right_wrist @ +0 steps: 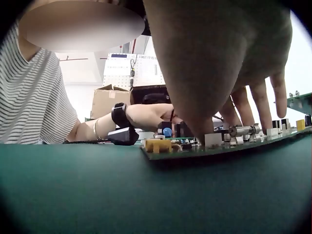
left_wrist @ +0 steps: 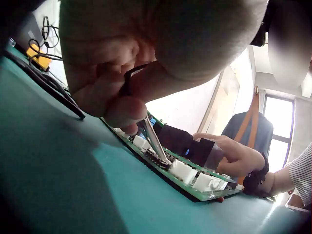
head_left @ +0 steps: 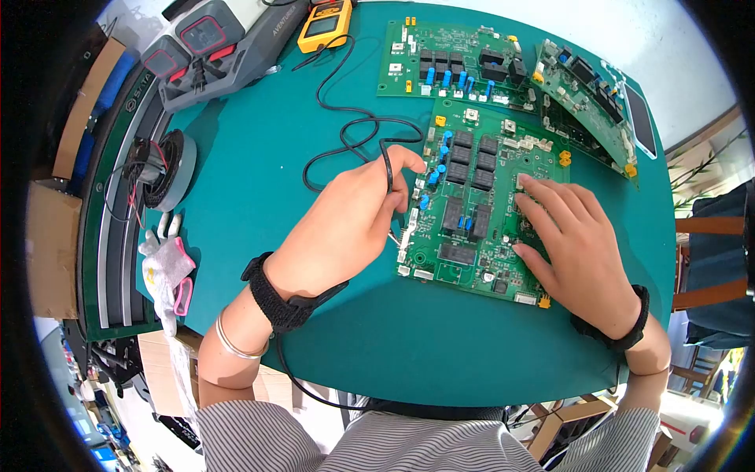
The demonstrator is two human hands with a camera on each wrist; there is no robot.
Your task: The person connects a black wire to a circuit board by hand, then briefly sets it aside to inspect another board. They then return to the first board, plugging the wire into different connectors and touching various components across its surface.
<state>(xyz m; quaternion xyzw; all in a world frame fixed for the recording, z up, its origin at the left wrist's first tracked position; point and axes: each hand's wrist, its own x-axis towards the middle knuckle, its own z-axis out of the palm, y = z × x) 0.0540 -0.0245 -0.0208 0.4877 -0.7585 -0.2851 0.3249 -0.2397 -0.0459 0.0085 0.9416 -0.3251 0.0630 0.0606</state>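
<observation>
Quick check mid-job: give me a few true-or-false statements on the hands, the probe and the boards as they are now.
1. The left hand holds a black-wired probe with its tip on the near circuit board. True.
2. The right hand is lifted clear of that board. False: it rests flat on it.
3. A yellow multimeter lies at the far edge of the green table. True.
4. Only one circuit board is on the table. False: more lie beyond it.

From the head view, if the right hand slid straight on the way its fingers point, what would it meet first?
The right hand lies flat on the nearest circuit board, fingers pointing up-left. Probably it would first meet the black relays just beyond its fingertips, though depth is uncertain.
</observation>
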